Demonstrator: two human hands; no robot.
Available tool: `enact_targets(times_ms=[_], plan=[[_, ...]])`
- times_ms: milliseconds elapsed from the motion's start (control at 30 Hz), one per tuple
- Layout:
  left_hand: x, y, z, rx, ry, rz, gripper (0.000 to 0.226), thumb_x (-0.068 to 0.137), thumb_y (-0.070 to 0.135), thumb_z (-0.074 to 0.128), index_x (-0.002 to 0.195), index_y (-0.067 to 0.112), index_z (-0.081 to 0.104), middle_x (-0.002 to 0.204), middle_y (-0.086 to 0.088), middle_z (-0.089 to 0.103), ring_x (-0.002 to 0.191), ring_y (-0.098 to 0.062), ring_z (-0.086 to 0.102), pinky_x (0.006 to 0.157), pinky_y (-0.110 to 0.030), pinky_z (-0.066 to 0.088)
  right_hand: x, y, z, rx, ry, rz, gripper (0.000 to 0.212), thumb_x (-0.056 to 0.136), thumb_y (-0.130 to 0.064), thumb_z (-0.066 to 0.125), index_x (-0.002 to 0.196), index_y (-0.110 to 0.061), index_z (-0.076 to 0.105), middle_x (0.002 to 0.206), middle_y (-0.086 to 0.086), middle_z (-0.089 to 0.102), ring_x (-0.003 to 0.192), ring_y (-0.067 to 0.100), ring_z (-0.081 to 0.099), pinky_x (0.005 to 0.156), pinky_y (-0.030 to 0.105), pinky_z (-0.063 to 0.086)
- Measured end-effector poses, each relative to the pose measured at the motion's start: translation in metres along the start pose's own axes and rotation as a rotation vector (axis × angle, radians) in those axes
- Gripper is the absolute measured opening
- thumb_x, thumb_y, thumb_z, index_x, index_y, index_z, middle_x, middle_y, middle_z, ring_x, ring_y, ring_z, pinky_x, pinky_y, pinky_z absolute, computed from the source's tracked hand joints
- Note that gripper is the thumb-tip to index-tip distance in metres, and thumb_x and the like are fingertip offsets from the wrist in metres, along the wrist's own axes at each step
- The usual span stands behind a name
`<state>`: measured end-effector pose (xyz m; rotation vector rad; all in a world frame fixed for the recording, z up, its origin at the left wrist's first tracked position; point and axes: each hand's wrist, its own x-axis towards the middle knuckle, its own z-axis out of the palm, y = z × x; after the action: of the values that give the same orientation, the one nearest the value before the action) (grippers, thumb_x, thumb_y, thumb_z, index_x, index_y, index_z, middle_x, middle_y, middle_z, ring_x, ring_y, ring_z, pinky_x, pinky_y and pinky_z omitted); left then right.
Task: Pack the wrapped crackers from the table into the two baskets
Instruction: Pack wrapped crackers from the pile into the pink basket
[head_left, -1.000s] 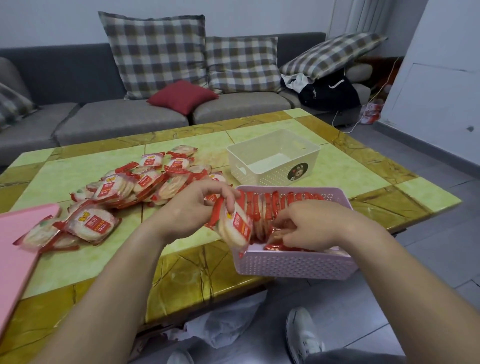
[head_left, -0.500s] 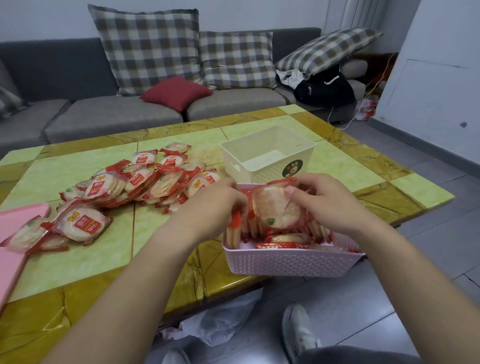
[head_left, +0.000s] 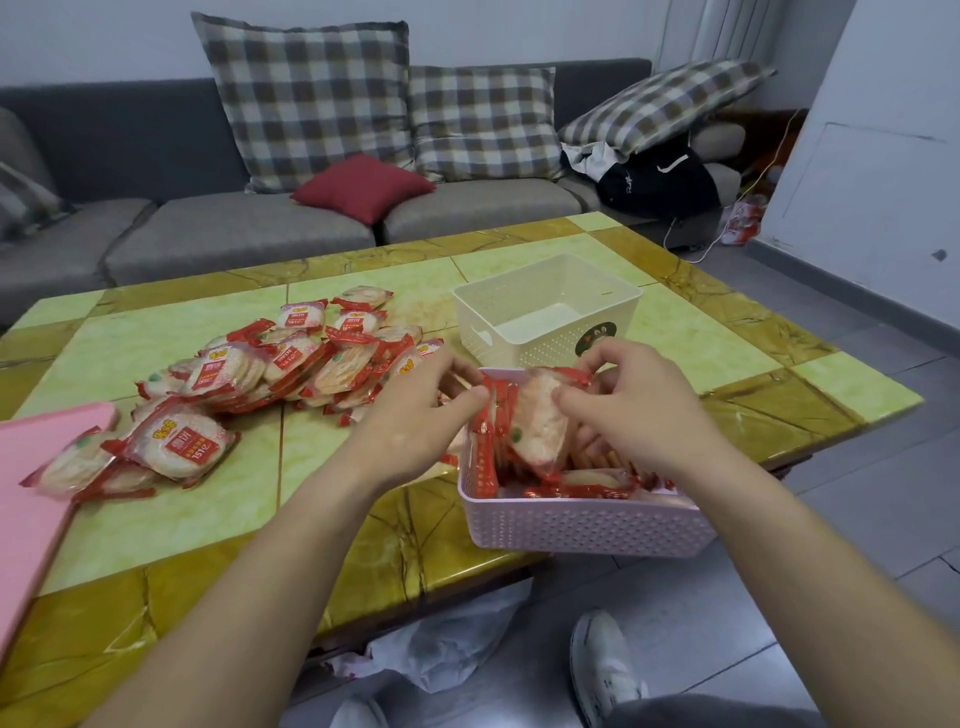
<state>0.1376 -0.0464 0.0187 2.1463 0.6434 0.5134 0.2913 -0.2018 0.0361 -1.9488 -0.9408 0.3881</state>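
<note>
A pink perforated basket (head_left: 582, 527) sits at the table's near edge, holding several red-wrapped crackers stood on edge. My right hand (head_left: 631, 408) pinches one wrapped cracker (head_left: 537, 426) upright over the basket's left part. My left hand (head_left: 415, 415) rests at the basket's left rim, fingertips on the red wrappers of the standing row. A cream basket (head_left: 545, 312) with nothing inside stands just behind. A pile of wrapped crackers (head_left: 291, 358) lies on the table to the left, with a few more packs (head_left: 171, 449) nearer me.
The green and amber tiled table (head_left: 218, 525) has a pink board (head_left: 36, 493) at its left edge. A grey sofa with checked cushions stands behind. Below the table edge are a plastic bag (head_left: 447, 644) and my white shoe (head_left: 602, 670).
The cracker from my left hand has passed to my right hand over the pink basket and has been lowered toward the row. The view shifted slightly.
</note>
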Motion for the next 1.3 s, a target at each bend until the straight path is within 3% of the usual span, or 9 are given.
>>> enact_targets(times_ms=[167, 333, 467, 567, 667, 833, 1033, 1200, 1300], plan=[[-0.005, 0.011, 0.003, -0.199, -0.173, -0.035, 0.036, 0.102, 0.044, 0.053, 0.137, 0.04, 0.053, 0.107, 0.001, 0.067, 0.074, -0.014, 0.07, 0.065, -0.035, 0.059, -0.009, -0.013, 0.033, -0.221, -0.032, -0.123, 0.024, 0.08, -0.038, 0.072, 0.078, -0.019, 0.056, 0.066, 0.0, 0.07, 0.065, 0.016, 0.069, 0.062, 0.038, 0.057], [-0.004, 0.003, 0.001, 0.01, -0.245, 0.06, 0.027, 0.091, 0.032, 0.075, 0.117, 0.029, 0.071, 0.111, 0.006, 0.067, 0.076, -0.007, 0.066, 0.064, -0.025, 0.054, -0.006, -0.008, 0.018, -0.123, -0.358, -0.079, 0.015, 0.079, -0.029, 0.081, 0.089, -0.026, 0.07, 0.078, -0.007, 0.077, 0.075, 0.005, 0.073, 0.072, 0.032, 0.06], [-0.005, 0.007, 0.002, 0.367, -0.277, 0.085, 0.046, 0.073, 0.05, 0.086, 0.114, 0.036, 0.071, 0.115, 0.011, 0.056, 0.097, -0.008, 0.057, 0.078, -0.022, 0.048, 0.005, 0.007, -0.014, -0.469, -0.306, -0.149, 0.01, 0.093, -0.025, 0.068, 0.095, -0.031, 0.076, 0.091, -0.014, 0.076, 0.087, 0.002, 0.069, 0.084, 0.034, 0.059], [-0.007, 0.015, 0.009, 0.63, -0.423, 0.075, 0.06, 0.071, 0.072, 0.074, 0.122, 0.041, 0.067, 0.116, 0.006, 0.048, 0.106, -0.015, 0.05, 0.089, -0.037, 0.051, 0.003, 0.014, -0.009, -0.667, -0.562, -0.133, 0.022, 0.099, -0.022, 0.058, 0.112, -0.028, 0.074, 0.107, -0.014, 0.072, 0.094, 0.006, 0.063, 0.083, 0.025, 0.048], [-0.004, 0.018, 0.005, 0.609, -0.377, 0.042, 0.037, 0.091, 0.063, 0.058, 0.116, 0.04, 0.073, 0.111, 0.006, 0.046, 0.107, -0.015, 0.047, 0.087, -0.035, 0.047, 0.001, 0.016, -0.001, -0.708, -0.652, -0.081, 0.03, 0.102, -0.02, 0.052, 0.126, -0.025, 0.068, 0.125, -0.007, 0.07, 0.106, 0.014, 0.06, 0.085, 0.025, 0.041], [0.002, 0.011, 0.012, 0.543, -0.384, 0.038, 0.015, 0.092, 0.041, 0.07, 0.106, 0.042, 0.075, 0.1, 0.021, 0.038, 0.103, -0.012, 0.049, 0.084, -0.028, 0.042, 0.004, 0.021, -0.018, -0.613, -0.549, -0.108, 0.022, 0.098, -0.024, 0.065, 0.117, -0.023, 0.074, 0.113, -0.009, 0.074, 0.102, 0.008, 0.067, 0.093, 0.026, 0.051], [0.003, 0.011, 0.012, 0.162, -0.096, 0.127, 0.01, 0.094, 0.03, 0.069, 0.1, 0.026, 0.075, 0.091, 0.016, 0.065, 0.081, 0.004, 0.058, 0.069, -0.019, 0.042, 0.008, 0.023, -0.034, 0.095, -0.087, -0.006, 0.016, 0.099, -0.013, 0.061, 0.088, -0.018, 0.072, 0.063, -0.013, 0.069, 0.054, 0.002, 0.06, 0.062, 0.025, 0.046], [0.002, 0.015, 0.021, -0.077, -0.005, 0.086, 0.029, 0.092, 0.033, 0.072, 0.12, 0.031, 0.063, 0.109, 0.013, 0.069, 0.08, -0.011, 0.066, 0.065, -0.02, 0.052, 0.004, 0.016, -0.021, 0.304, -0.018, 0.047, 0.01, 0.099, -0.012, 0.062, 0.093, -0.011, 0.07, 0.074, 0.004, 0.073, 0.055, 0.009, 0.062, 0.045, 0.017, 0.044], [-0.001, 0.022, 0.026, -0.214, -0.063, 0.047, 0.056, 0.085, 0.05, 0.075, 0.134, 0.034, 0.054, 0.122, 0.014, 0.066, 0.098, -0.013, 0.07, 0.076, -0.034, 0.062, -0.001, 0.005, -0.009, 0.352, -0.052, -0.014, 0.004, 0.093, -0.012, 0.071, 0.096, -0.012, 0.069, 0.091, 0.006, 0.077, 0.071, 0.012, 0.072, 0.056, 0.021, 0.057]])
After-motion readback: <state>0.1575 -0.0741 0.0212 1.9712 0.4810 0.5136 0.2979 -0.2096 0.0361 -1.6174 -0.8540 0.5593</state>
